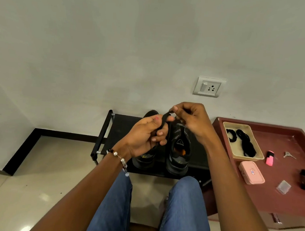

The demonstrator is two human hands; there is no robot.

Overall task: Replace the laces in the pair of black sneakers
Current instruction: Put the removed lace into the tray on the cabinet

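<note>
Both hands (167,127) pinch black lace (164,120) above sneakers (178,154).

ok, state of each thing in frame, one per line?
left hand: gripping the black lace
right hand: pinching the lace's upper end
right sneaker: upright on the black rack, unlaced
left sneaker: upright, mostly hidden
tray: holds black laces
pink case: closed
</note>
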